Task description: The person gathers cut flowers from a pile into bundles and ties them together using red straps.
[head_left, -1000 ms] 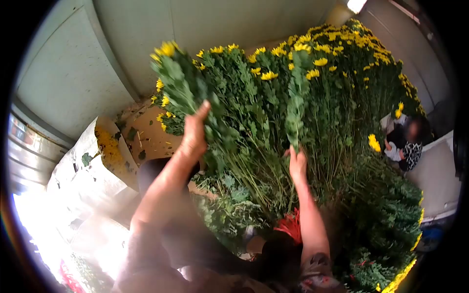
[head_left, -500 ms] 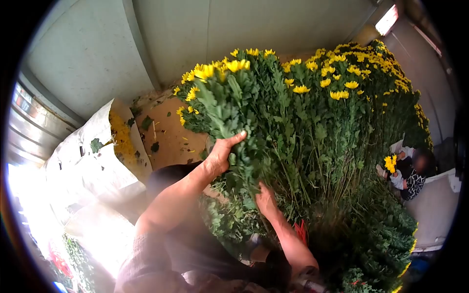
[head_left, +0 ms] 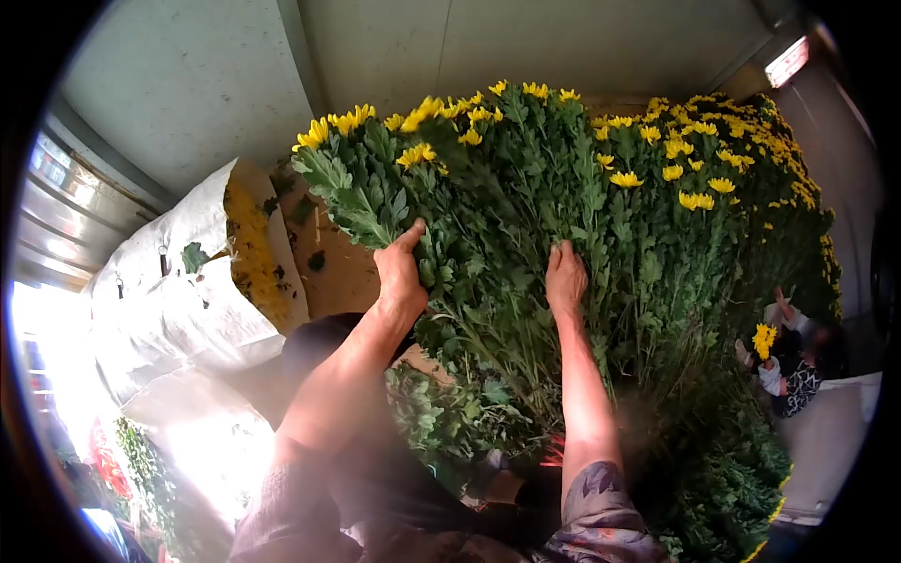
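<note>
My left hand (head_left: 399, 272) is closed around the leafy stems of a bunch of yellow chrysanthemums (head_left: 352, 188), its heads tilted up and to the left. To the right, my right hand (head_left: 566, 281) reaches into a dense bank of standing chrysanthemums (head_left: 648, 244). Its fingers are curled together on a chrysanthemum stem among the leaves; the fingertips are partly hidden by foliage. Cut leaves (head_left: 422, 413) lie heaped below, between my arms.
At the left lies a white sack (head_left: 188, 291) with yellow petals (head_left: 253, 272) at its mouth. Another person (head_left: 798, 366) sits at the far right beside a yellow flower (head_left: 765, 340). A metal wall (head_left: 375, 56) stands behind the flowers. Something red (head_left: 554, 450) shows near my feet.
My left hand has moved left with its bunch, which now leans further left. My right hand has left the lower stems of that bunch and moved up and right into the standing flowers.
</note>
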`<state>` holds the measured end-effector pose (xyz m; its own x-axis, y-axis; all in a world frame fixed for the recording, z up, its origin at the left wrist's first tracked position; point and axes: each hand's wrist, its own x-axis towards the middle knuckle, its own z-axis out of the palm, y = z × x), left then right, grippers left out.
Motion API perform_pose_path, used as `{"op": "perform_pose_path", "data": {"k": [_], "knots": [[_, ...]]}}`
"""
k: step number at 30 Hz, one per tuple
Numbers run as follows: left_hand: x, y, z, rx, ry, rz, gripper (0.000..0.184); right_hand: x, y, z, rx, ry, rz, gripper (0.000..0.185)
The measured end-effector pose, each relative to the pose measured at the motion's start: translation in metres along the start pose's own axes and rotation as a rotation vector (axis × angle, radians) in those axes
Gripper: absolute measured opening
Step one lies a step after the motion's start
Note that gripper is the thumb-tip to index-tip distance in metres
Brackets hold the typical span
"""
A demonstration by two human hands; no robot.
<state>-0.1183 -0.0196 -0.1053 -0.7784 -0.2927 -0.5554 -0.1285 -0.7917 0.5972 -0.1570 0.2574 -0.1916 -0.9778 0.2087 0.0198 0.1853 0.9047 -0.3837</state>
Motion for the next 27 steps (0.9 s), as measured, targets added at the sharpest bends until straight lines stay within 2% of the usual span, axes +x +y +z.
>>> {"op": "perform_pose_path", "data": {"k": [1, 3, 5, 7, 8, 12, 13, 15, 16, 17, 19, 21, 23, 25, 26, 27], "knots": [[0.000, -0.003, 0.000, -0.004, 0.000, -0.010, 0.034, -0.003, -0.003, -0.005, -0.011, -0.001, 0.004, 0.042], [0.000, -0.007, 0.003, 0.007, -0.037, -0.052, 0.034, -0.010, -0.014, -0.007, -0.127, 0.255, -0.320, 0.037], [-0.009, -0.008, 0.013, 0.008, -0.057, -0.037, 0.032, -0.001, -0.020, 0.009, -0.187, 0.301, -0.401, 0.040], [-0.018, -0.010, 0.019, 0.013, -0.071, -0.019, 0.031, 0.007, -0.032, 0.019, -0.313, 0.024, -0.243, 0.038], [-0.019, -0.010, 0.022, -0.002, -0.055, -0.033, 0.032, 0.019, -0.038, 0.020, -0.386, -0.202, -0.174, 0.039], [-0.023, -0.015, 0.025, -0.057, -0.069, -0.131, 0.036, 0.020, -0.034, 0.004, -0.479, -0.199, -0.274, 0.038], [-0.025, -0.017, 0.029, -0.088, -0.094, -0.130, 0.039, 0.009, -0.038, -0.001, -0.271, -0.133, -0.280, 0.038], [-0.030, -0.030, 0.036, -0.117, -0.127, -0.080, 0.041, 0.001, -0.053, -0.013, -0.054, -0.046, -0.297, 0.037], [-0.031, -0.036, 0.037, -0.093, -0.122, -0.042, 0.043, -0.004, -0.069, -0.022, -0.146, -0.170, -0.309, 0.037], [-0.026, -0.045, 0.036, -0.043, -0.090, -0.003, 0.037, -0.010, -0.079, -0.026, -0.239, -0.299, -0.322, 0.037], [-0.023, -0.042, 0.033, -0.006, 0.022, -0.047, 0.033, -0.006, -0.063, 0.003, 0.086, -0.205, -0.306, 0.036], [-0.028, -0.027, 0.029, -0.138, -0.125, -0.107, 0.040, 0.004, -0.050, 0.007, -0.247, -0.009, -0.442, 0.031], [-0.028, -0.024, 0.029, -0.172, -0.149, -0.129, 0.035, 0.015, -0.053, -0.039, -0.070, -0.027, -0.327, 0.032], [-0.036, -0.017, 0.034, -0.138, -0.132, -0.145, 0.035, 0.008, -0.070, -0.106, 0.398, 0.133, -0.072, 0.038], [-0.037, -0.016, 0.034, -0.135, -0.171, -0.146, 0.035, 0.030, -0.053, -0.123, 0.507, 0.375, -0.333, 0.033], [-0.046, -0.009, 0.039, -0.150, -0.178, -0.192, 0.034, 0.034, -0.054, -0.158, 0.505, 0.429, -0.301, 0.035]]}}
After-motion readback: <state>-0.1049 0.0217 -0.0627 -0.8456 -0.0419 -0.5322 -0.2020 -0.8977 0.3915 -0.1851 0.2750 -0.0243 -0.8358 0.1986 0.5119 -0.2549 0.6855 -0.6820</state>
